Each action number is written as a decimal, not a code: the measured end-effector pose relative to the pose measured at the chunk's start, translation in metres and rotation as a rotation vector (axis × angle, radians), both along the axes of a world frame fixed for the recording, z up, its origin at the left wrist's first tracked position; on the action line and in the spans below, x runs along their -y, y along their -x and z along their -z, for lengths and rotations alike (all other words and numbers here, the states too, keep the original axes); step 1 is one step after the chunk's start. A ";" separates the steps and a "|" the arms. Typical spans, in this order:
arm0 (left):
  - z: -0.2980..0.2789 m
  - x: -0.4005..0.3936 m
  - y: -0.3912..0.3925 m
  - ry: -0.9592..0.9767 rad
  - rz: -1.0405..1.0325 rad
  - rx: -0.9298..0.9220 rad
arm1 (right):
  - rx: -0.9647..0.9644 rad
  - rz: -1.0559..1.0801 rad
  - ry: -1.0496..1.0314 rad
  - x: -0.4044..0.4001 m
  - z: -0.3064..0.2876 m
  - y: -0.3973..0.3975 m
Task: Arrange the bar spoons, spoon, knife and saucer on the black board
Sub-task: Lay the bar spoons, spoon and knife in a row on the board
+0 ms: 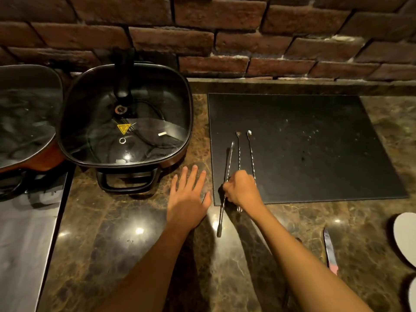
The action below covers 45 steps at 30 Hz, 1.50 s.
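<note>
A black board (315, 149) lies on the marble counter. Three long twisted bar spoons rest along its left edge. The right bar spoon (251, 152) and the middle one (238, 152) lie side by side. The left bar spoon (228, 167) is tilted, its lower end hanging past the board's front edge. My right hand (242, 189) is closed around the left bar spoon's shaft. Flat on the counter just left of the board lies my left hand (188, 197), fingers spread. A knife (329, 251) sits on the counter at the right. The white saucer (405, 237) shows at the right edge.
A square electric pot with a glass lid (126, 115) stands left of the board, with another pan (24, 115) beside it. A brick wall (225, 30) backs the counter. A grey surface (22, 244) adjoins at lower left.
</note>
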<state>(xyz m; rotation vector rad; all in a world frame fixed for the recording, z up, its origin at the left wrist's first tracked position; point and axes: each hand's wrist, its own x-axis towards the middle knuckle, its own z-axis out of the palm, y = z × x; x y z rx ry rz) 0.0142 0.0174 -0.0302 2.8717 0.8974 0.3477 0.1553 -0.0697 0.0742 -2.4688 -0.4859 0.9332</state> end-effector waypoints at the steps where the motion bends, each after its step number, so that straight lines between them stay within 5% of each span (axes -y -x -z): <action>1: 0.000 0.000 0.000 0.006 -0.001 -0.019 | -0.012 0.021 0.001 -0.011 0.001 -0.009; 15: -0.011 -0.002 -0.001 0.126 -0.028 -0.140 | 0.134 -0.080 0.028 -0.051 0.016 -0.042; 23: -0.013 0.000 0.000 0.084 -0.030 -0.092 | 0.058 -0.024 -0.048 -0.039 0.012 -0.046; 33: -0.025 0.000 0.004 0.155 0.006 -0.179 | 0.133 0.363 -0.220 0.127 -0.009 -0.021; 39: -0.036 0.043 0.010 0.187 -0.045 -0.014 | 0.213 0.421 -0.037 0.218 -0.002 0.049; 45: -0.044 0.130 -0.014 0.154 0.268 0.025 | 0.266 0.344 0.121 0.233 0.008 0.083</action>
